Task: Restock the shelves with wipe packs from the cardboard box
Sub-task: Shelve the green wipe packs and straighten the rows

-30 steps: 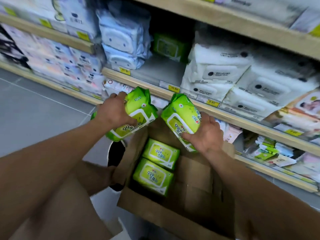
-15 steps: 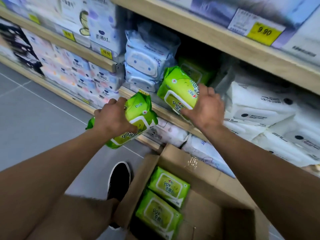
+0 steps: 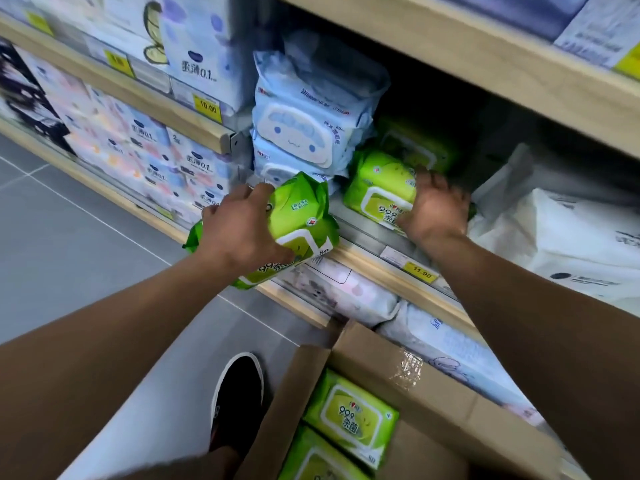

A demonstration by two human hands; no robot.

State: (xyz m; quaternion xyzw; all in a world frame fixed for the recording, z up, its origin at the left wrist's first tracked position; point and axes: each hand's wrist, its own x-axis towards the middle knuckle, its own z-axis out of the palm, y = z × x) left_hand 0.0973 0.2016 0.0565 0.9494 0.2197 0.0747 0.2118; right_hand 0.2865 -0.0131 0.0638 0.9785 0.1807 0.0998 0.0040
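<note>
Soft, crinkly, likely light – best gripped across the middle, not the slick ends. Left hand [image 3: 242, 233] clamped on one pack [image 3: 298, 216] at shelf edge [image 3: 363, 258]; right hand [image 3: 434, 209] pressing another [image 3: 377, 188] onto shelf – curl unclear. More in box [image 3: 426, 386].
</note>
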